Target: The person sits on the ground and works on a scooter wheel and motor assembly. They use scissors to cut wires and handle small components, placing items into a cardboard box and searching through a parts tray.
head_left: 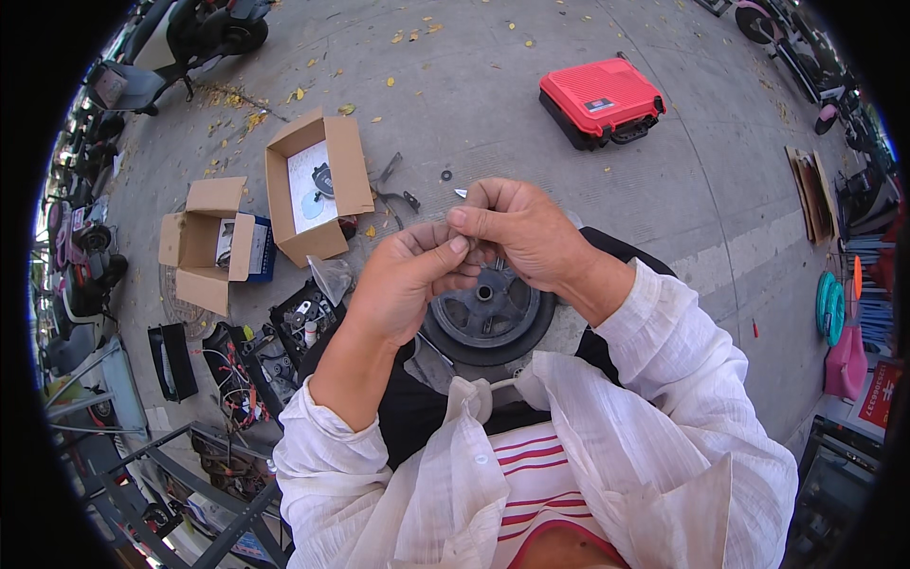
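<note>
Both my hands are raised close together above a small black wheel (495, 334) with a tyre, which lies between my legs. The thumb of my left hand (409, 275) presses against its fingers. My right hand (526, 232) pinches with thumb and forefinger right beside it. Whatever lies between the fingertips is too small and covered to make out. A shiny pointed tip (461, 192) shows beside the right knuckles; I cannot tell whether it is held or lies on the ground behind. A small black ring (446, 175) rests on the pavement beyond my hands.
An open cardboard box (355, 166) with parts stands ahead left, a smaller open box (207, 289) beside it. Black bent brackets (400, 198) lie near. A tool tray (301, 318) sits at my left, a red case (607, 95) far right. Parked scooters (180, 43) line the left.
</note>
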{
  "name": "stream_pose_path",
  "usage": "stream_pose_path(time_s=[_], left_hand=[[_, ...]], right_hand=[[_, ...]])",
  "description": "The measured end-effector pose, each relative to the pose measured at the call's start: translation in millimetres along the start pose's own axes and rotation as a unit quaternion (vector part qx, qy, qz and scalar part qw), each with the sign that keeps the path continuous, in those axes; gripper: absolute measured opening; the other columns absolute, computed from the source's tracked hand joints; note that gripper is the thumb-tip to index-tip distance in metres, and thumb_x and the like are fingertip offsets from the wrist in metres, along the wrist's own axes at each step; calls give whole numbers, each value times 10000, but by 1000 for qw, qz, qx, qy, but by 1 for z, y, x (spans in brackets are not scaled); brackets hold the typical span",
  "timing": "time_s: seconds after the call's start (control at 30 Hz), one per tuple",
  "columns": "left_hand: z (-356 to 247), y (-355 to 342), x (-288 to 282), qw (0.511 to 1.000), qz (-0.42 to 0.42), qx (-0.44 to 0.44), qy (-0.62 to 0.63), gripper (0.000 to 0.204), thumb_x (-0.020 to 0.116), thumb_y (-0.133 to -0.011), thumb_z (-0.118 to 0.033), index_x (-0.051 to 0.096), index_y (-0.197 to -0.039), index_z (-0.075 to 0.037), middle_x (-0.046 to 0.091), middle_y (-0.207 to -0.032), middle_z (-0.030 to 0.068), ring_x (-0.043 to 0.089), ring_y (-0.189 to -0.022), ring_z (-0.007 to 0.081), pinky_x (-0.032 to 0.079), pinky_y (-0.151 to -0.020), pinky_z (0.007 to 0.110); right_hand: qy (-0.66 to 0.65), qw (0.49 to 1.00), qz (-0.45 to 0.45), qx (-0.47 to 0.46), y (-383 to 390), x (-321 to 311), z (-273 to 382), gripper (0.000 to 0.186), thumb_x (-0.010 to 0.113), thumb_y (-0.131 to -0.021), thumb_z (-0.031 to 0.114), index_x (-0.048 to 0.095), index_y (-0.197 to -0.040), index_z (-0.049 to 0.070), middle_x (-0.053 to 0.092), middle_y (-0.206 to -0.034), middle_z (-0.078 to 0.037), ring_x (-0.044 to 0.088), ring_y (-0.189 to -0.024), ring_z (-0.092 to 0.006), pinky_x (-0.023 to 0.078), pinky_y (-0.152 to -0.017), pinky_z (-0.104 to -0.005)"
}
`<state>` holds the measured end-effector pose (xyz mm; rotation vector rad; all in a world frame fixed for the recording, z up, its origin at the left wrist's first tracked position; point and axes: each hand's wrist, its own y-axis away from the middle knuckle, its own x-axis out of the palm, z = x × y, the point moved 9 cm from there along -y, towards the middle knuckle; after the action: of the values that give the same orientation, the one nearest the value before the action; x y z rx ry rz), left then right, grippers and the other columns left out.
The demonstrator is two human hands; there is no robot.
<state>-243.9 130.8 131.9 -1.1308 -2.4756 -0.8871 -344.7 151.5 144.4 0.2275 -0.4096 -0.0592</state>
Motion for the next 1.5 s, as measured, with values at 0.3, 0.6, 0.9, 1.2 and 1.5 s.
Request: stream_pose_path(time_s=[0.3, 0.6, 0.9, 1.2, 1.5], left_hand=[[-1, 1, -3, 999, -2, 6, 44, 189, 587, -915, -135, 632, -1008, 22, 670, -897, 91, 662, -796, 153, 567, -733, 273], [0, 1, -2, 999, 5, 2, 33, 198, 587, -914, -132, 622, -1028, 26, 667, -930, 98, 658, -800, 145, 567, -734, 267], [1, 2, -6, 999, -9, 2, 44, 192, 591, -908, -131, 630, -1021, 20, 674, -909, 92, 660, -790, 152, 567, -731, 277], [1, 2, -3, 999, -9, -3, 38, 196, 604, -905, -141, 638, -987, 34, 672, -894, 92, 656, -774, 143, 560, -716, 257], [2, 3, -6, 999, -16, -2, 33, 195, 594, -911, -142, 631, -985, 34, 672, -913, 102, 655, -779, 145, 562, -721, 264]], right_hand=[[-141, 989, 32, 45, -2, 9, -4, 251, 652, -901, 244, 619, -933, -3, 589, -752, -16, 536, -640, -83, 472, -601, -233], [-73, 997, 29, 15, -4, 2, -7, 151, 657, -891, 160, 613, -896, 16, 615, -767, -36, 571, -652, -95, 484, -603, -231], [-128, 990, 39, 53, -4, 9, -5, 238, 664, -890, 215, 633, -967, -8, 606, -778, -24, 561, -699, -90, 473, -615, -245], [-89, 995, 38, 19, -8, 1, -6, 133, 646, -900, 159, 612, -920, 32, 595, -787, -7, 552, -669, -91, 476, -641, -247], [-96, 993, 38, 49, -6, 2, -6, 180, 644, -907, 192, 607, -954, 23, 588, -814, -20, 549, -691, -88, 476, -644, -245]])
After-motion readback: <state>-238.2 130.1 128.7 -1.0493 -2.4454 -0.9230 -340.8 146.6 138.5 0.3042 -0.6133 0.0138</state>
